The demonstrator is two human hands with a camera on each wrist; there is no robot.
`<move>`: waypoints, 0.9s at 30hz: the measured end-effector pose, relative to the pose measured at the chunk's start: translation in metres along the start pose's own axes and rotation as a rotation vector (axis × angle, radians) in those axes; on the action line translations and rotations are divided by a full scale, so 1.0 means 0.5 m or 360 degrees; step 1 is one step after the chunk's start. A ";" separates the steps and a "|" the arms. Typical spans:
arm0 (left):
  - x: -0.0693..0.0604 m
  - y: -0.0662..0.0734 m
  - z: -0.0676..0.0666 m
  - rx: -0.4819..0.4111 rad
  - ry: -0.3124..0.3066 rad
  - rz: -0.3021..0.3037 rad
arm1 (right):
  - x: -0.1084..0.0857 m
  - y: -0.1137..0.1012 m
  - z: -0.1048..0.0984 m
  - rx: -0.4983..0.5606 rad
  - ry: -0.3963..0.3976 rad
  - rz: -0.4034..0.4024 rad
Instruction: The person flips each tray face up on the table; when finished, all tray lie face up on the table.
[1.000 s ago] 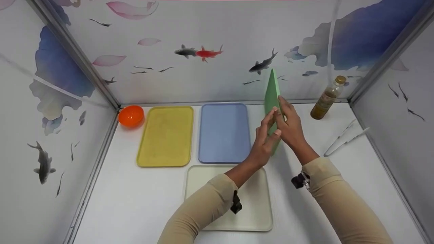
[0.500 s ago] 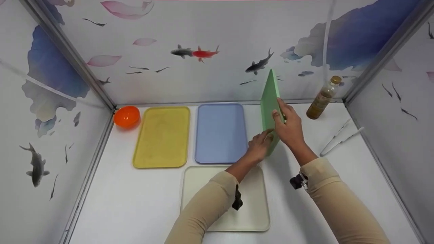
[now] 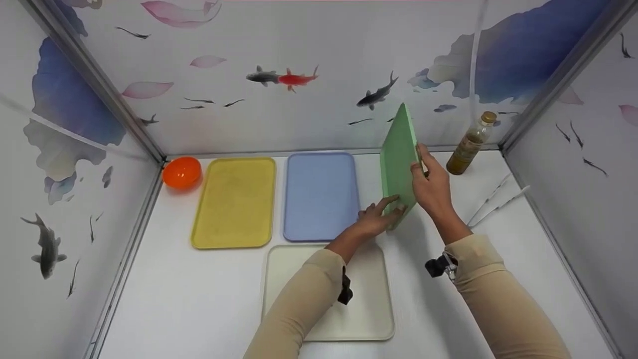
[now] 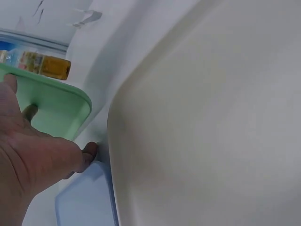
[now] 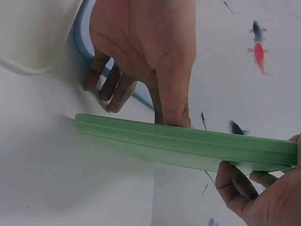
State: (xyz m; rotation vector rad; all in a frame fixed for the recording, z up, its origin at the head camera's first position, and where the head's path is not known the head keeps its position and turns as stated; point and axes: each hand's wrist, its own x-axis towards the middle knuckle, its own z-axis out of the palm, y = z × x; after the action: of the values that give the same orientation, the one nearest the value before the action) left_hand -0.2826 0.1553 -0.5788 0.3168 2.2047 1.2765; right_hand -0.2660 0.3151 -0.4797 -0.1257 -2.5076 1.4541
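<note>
A green tray (image 3: 398, 157) stands tilted on edge at the right of the blue tray (image 3: 321, 197). My right hand (image 3: 432, 187) grips its right edge, the thumb on the inner face; in the right wrist view that hand's curled fingers (image 5: 230, 183) lie against the other side. Low on the inner face, my left hand (image 3: 374, 219) touches the tray with thumb and forefinger, while its other fingers hang free beside it, as the left wrist view shows of the left hand (image 4: 37, 150). A beige tray (image 3: 366, 309) lies flat beneath the left forearm.
A yellow tray (image 3: 234, 202) lies left of the blue one, with an orange bowl (image 3: 182, 173) in the back left corner. At the back right stand an oil bottle (image 3: 468, 147) and, nearer, tongs (image 3: 498, 202). Printed wall panels (image 3: 319, 119) enclose the table.
My left hand has slid down from beside the right hand to the tray's lower part. The green tray has turned slightly, showing more of its inner face. The head view has shifted a little right.
</note>
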 end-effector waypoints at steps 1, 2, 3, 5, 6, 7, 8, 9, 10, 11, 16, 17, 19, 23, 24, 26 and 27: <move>-0.005 -0.001 -0.003 -0.0044 -0.0011 0.0036 | -0.001 -0.002 -0.004 0.0021 0.0000 0.0023; -0.010 -0.003 -0.007 -0.0100 -0.0020 0.0073 | -0.002 -0.004 -0.009 0.0042 -0.0001 0.0044; -0.012 -0.006 -0.008 -0.0143 -0.0029 0.0102 | -0.002 -0.005 -0.013 0.0067 0.0000 0.0062; -0.014 -0.010 -0.013 -0.0242 -0.0031 0.0170 | -0.002 -0.006 -0.022 0.0121 0.0009 0.0091; -0.013 -0.013 -0.015 -0.0285 -0.0025 0.0198 | -0.002 -0.005 -0.026 0.0154 0.0013 0.0104; -0.013 -0.015 -0.017 -0.0318 -0.0019 0.0233 | -0.002 -0.005 -0.030 0.0190 0.0015 0.0115; -0.012 -0.017 -0.018 -0.0335 0.0001 0.0255 | -0.001 -0.003 -0.033 0.0225 0.0017 0.0123; -0.011 -0.019 -0.019 -0.0337 0.0033 0.0273 | -0.001 -0.001 -0.037 0.0261 0.0017 0.0135; -0.010 -0.020 -0.020 -0.0341 0.0069 0.0293 | -0.001 0.001 -0.040 0.0295 0.0014 0.0145; -0.010 -0.021 -0.021 -0.0340 0.0112 0.0297 | -0.001 0.003 -0.043 0.0321 0.0009 0.0153; -0.018 -0.021 -0.025 -0.0336 0.0257 0.0250 | 0.000 0.013 -0.057 0.0326 -0.0030 0.0151; -0.020 -0.020 -0.026 -0.0330 0.0274 0.0239 | 0.002 0.015 -0.059 0.0293 -0.0032 0.0129; -0.025 -0.020 -0.027 -0.0315 0.0302 0.0227 | 0.005 0.017 -0.062 0.0235 -0.0037 0.0072; -0.033 -0.018 -0.031 -0.0246 0.0363 0.0230 | 0.008 0.017 -0.067 0.0125 -0.0071 -0.0043; -0.035 -0.017 -0.031 -0.0224 0.0373 0.0228 | 0.007 0.016 -0.069 0.0091 -0.0086 -0.0062; -0.038 -0.016 -0.031 -0.0178 0.0396 0.0222 | 0.005 0.015 -0.072 -0.0020 -0.0127 -0.0097; -0.039 -0.016 -0.032 -0.0156 0.0406 0.0214 | 0.003 0.016 -0.073 -0.0087 -0.0154 -0.0112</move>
State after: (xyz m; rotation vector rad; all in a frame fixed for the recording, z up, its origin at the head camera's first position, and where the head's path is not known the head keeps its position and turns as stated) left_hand -0.2753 0.1306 -0.5728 0.2814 2.3536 1.5680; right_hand -0.2588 0.3505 -0.4690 0.0239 -2.6009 1.3967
